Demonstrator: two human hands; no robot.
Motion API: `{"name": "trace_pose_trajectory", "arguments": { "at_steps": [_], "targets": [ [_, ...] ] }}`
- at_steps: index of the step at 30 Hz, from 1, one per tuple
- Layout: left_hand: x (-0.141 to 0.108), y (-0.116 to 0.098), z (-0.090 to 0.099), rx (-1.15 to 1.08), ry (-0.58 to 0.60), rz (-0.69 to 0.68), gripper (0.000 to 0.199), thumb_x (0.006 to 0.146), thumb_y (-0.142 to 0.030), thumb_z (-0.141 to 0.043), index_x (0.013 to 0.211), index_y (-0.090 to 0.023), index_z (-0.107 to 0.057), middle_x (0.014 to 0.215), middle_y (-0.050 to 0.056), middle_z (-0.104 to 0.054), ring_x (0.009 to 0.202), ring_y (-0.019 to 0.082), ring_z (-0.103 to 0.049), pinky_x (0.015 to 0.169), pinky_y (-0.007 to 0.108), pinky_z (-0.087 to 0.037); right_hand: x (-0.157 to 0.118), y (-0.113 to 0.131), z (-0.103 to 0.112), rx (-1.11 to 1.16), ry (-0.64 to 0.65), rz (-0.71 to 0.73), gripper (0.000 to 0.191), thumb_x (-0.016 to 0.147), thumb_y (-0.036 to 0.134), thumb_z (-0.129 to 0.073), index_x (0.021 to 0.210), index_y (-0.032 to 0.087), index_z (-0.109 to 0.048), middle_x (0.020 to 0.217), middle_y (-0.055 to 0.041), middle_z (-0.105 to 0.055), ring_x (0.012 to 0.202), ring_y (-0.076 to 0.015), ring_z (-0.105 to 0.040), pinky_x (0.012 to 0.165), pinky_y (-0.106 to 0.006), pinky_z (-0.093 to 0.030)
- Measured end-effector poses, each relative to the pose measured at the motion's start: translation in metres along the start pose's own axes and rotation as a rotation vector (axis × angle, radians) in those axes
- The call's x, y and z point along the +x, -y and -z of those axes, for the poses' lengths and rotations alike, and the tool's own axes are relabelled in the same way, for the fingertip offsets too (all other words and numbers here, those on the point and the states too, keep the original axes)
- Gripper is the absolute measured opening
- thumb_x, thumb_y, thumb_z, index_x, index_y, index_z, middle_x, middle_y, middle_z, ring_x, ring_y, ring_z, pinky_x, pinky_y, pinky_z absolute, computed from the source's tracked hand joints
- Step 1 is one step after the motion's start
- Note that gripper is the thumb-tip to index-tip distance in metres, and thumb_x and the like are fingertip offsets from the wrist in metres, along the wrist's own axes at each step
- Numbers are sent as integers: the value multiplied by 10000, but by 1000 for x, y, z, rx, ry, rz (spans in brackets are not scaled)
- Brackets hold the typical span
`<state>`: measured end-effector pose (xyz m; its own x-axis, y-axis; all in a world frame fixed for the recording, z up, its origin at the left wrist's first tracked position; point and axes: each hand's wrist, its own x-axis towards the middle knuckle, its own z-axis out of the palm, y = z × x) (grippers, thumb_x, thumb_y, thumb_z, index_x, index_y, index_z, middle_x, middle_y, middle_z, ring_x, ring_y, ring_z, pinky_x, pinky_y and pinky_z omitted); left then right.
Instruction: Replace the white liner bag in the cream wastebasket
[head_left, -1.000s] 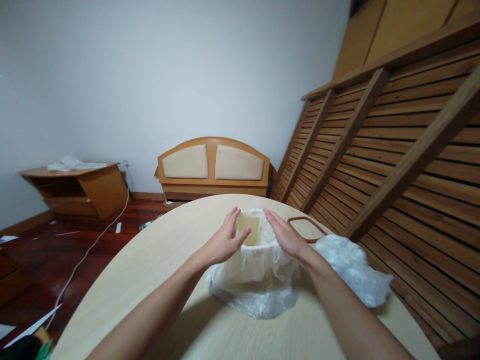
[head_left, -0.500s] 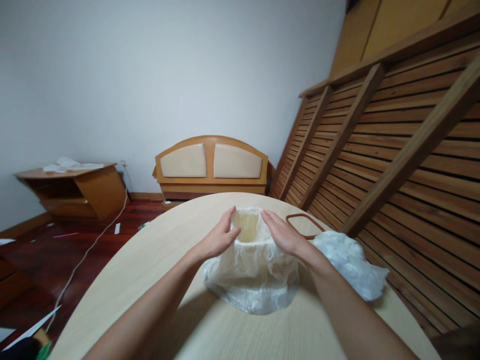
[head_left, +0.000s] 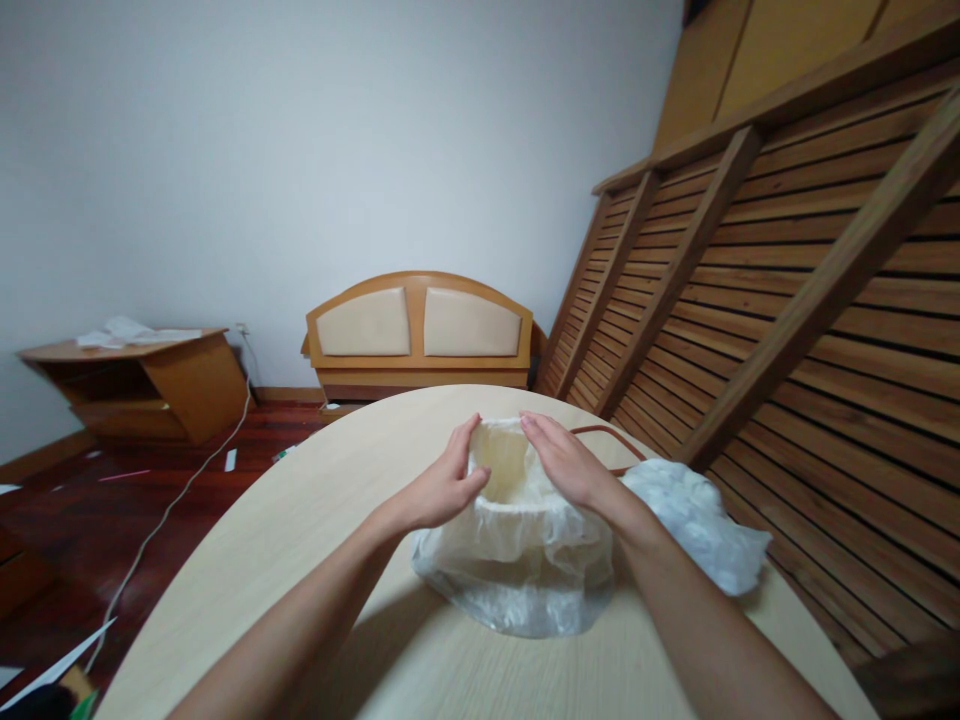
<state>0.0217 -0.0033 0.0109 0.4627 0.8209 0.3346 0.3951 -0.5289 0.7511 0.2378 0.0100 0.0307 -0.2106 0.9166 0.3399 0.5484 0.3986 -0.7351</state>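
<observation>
A thin white plastic bag (head_left: 517,590) is draped over a pale, squarish open container (head_left: 504,465) on the round table, its edge folded outward over the rim and its skirt spread around the sides. At the left of the rim, my left hand (head_left: 446,485) grips the bag, thumb at the opening and fingers along the outside. My right hand (head_left: 566,462) holds the bag at the right of the rim, fingertips at the far corner; its thumb is hidden. Behind my right hand lies a brown rounded frame (head_left: 609,430), partly covered.
A clear bag of white, bunched contents (head_left: 694,515) lies to the right on the pale table (head_left: 300,540). Wooden slatted panels (head_left: 810,360) lean close along the right side. Beyond the table stand a headboard (head_left: 420,320) and a low desk (head_left: 187,385); a cable crosses the floor.
Both hands and the bag-covered container have shifted slightly right and towards me. The opening's near edge sits lower in view. My right hand now covers more of the brown frame.
</observation>
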Motion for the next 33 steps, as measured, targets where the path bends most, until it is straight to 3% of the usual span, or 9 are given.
{"name": "trace_pose_trajectory", "arguments": {
  "at_steps": [4,13,18,25,29,33],
  "targets": [
    [2,3,-2,-14,-10,12,783,894,-322,-529,1568,-113,-191,1659,188,-190,1540,324,-165,1266,519,-110,2,-3,-2,29,-30,-33,609,1002,584,-333,1332,147,-600,1406,-172,-596,1329,-257,-533,1167,-433,-334],
    [8,11,-7,-63,-167,196,779,846,-293,-522,1532,-34,-257,1633,233,-238,1533,328,-197,1267,478,-116,-8,12,2,39,-58,-113,758,970,679,-345,1452,116,-505,1552,-172,-440,1469,-253,-368,1242,-447,-204],
    [10,13,-10,-95,-236,199,744,838,-279,-525,1512,-47,-313,1617,226,-291,1520,328,-245,1259,492,-147,-11,17,-8,30,-109,-92,702,993,625,-329,1429,109,-522,1517,-180,-487,1442,-263,-414,1222,-461,-254],
    [12,17,-10,-112,-229,216,757,851,-259,-507,1535,-24,-281,1636,219,-245,1536,299,-205,1269,458,-116,-5,5,-28,152,-254,-84,637,986,624,-343,1326,159,-614,1429,-143,-592,1372,-257,-501,1182,-443,-330],
    [14,20,-7,-109,-252,184,744,857,-270,-550,1537,-78,-316,1628,203,-279,1526,307,-238,1262,489,-141,-2,-2,-29,185,-228,-106,628,986,622,-353,1350,170,-595,1448,-131,-576,1377,-240,-494,1182,-412,-326],
    [9,4,0,28,-311,1,576,913,-391,-581,1443,-182,-495,1613,159,-334,1506,310,-289,1234,528,-219,6,-15,-13,92,-211,-101,622,1016,612,-269,1340,197,-600,1437,-105,-592,1325,-225,-546,1116,-371,-400]
  ]
}}
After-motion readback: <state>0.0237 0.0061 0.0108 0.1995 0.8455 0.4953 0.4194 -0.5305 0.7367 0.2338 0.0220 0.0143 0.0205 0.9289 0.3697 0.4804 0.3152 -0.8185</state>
